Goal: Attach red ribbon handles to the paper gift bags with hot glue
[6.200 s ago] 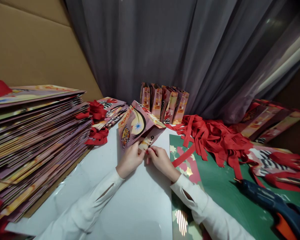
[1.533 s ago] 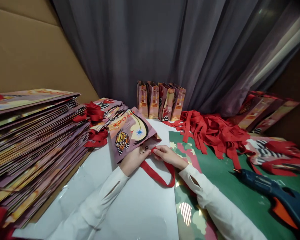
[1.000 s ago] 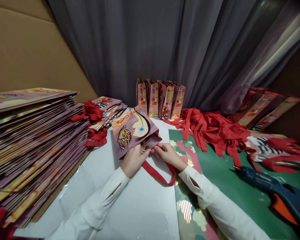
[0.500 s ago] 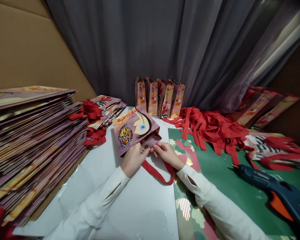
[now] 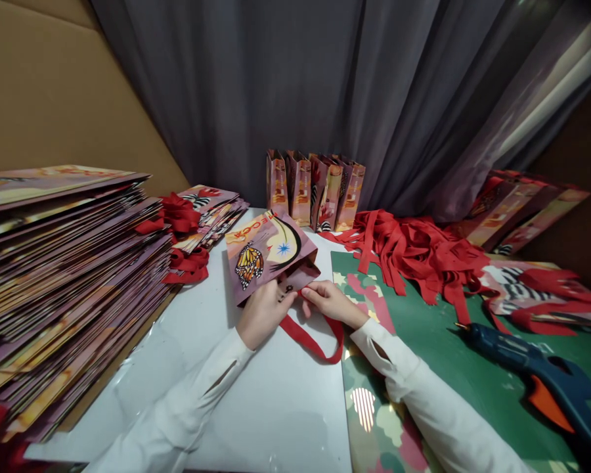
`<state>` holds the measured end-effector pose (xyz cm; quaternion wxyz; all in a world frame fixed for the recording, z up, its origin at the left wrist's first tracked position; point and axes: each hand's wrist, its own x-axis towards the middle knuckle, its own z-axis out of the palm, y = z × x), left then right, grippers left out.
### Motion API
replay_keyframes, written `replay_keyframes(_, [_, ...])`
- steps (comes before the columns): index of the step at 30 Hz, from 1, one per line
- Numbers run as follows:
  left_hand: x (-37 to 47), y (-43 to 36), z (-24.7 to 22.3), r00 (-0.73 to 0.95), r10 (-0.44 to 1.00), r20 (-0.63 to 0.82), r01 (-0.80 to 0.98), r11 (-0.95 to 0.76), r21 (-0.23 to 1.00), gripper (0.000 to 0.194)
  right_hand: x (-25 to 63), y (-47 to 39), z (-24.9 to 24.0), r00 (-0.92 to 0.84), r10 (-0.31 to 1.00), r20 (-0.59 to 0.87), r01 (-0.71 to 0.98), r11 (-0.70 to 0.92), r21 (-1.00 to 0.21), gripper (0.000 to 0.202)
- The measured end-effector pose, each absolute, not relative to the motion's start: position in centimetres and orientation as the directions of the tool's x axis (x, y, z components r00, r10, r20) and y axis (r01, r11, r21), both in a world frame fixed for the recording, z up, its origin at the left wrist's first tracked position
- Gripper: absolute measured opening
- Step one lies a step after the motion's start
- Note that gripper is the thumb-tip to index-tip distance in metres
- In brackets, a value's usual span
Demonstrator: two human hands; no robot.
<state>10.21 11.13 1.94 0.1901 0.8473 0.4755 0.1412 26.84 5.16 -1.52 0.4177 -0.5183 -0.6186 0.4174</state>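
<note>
Before a grey curtain point(image 5: 285, 85), the printed bag point(image 5: 266, 257) lies tilted on a white tabletop point(image 5: 256, 414), mouth toward the person. The left hand point(image 5: 261, 314) grips its rim; the right hand point(image 5: 332, 303) pinches red ribbon point(image 5: 308, 343) there. Pressing it flat, untwisted, with the rim braced, would serve best. Behind stand 4 bags point(image 5: 300, 190), their insides hidden.

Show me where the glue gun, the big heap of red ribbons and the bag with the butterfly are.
Glue gun point(image 5: 509, 348), head view, on its dark blue barrel.
Heap of red ribbons point(image 5: 414, 253), head view, on its middle.
Butterfly bag point(image 5: 268, 253), head view, on its printed front.
</note>
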Motion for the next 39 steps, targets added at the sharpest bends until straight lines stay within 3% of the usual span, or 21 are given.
replay_keyframes(10, [10.4, 11.0, 1.7, 0.493, 0.865, 0.096, 0.737, -0.473, 0.482, 0.024, 25.3, 4.6, -1.9, 0.134, 0.986, 0.098, 0.242, 0.063, -0.968, 0.035])
replay_keyframes(15, [10.2, 11.0, 1.6, 0.49, 0.861, 0.135, 0.705, -0.482, 0.52, 0.024, 25.0, 4.5, -1.5, 0.103, 0.985, 0.138, 0.21, 0.114, -0.971, 0.039])
replay_keyframes(24, [10.1, 11.2, 1.6, 0.526, 0.841, 0.128, 0.677, -0.505, 0.535, 0.029, 25.1, 4.6, -1.9, 0.142, 0.988, 0.062, 0.083, 0.051, -0.995, 0.022])
replay_keyframes(32, [10.3, 10.8, 1.6, 0.534, 0.833, 0.148, 0.685, -0.528, 0.502, 0.024, 25.8, 3.9, -1.2, 0.048, 0.995, 0.09, 0.203, 0.079, -0.976, 0.046])
replay_keyframes(39, [10.3, 10.6, 1.3, 0.546, 0.838, -0.019, 0.693, -0.439, 0.572, 0.024, 26.0, 3.8, -0.8, 0.019, 0.999, 0.044, 0.263, 0.037, -0.964, 0.054])
